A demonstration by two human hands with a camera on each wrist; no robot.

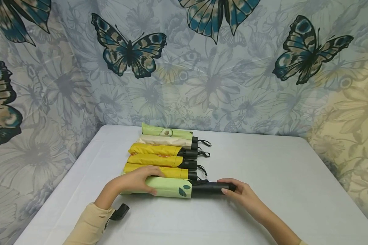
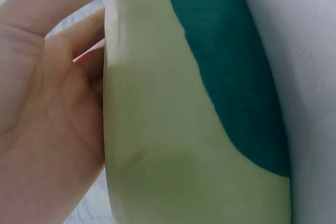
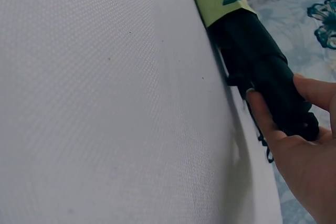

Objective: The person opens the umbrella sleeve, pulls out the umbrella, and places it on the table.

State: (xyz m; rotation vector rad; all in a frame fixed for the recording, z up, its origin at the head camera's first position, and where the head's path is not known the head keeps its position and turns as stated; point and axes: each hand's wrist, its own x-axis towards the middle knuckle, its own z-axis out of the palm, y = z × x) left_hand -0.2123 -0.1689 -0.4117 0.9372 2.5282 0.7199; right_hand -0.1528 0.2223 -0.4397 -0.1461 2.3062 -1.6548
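Observation:
A folded umbrella in a light green sleeve with dark leaf prints (image 1: 171, 188) lies crosswise at the front of a row. My left hand (image 1: 137, 180) grips its sleeve from above, thumb on the near side and fingers over the far side. In the left wrist view the green fabric (image 2: 152, 98) runs along the palm. My right hand (image 1: 245, 197) holds the end of the black handle (image 1: 207, 188) between thumb and fingers. The right wrist view shows the thumb and fingers on either side of the handle (image 3: 262, 61).
Behind lie three yellow folded umbrellas (image 1: 154, 149), a cream one (image 1: 165, 140) and a green one with an avocado print (image 1: 153, 129), handles pointing right. Black wrist straps (image 1: 204, 143) stick out. They rest on a white table (image 1: 263, 163) before a butterfly-patterned cloth (image 1: 214, 85).

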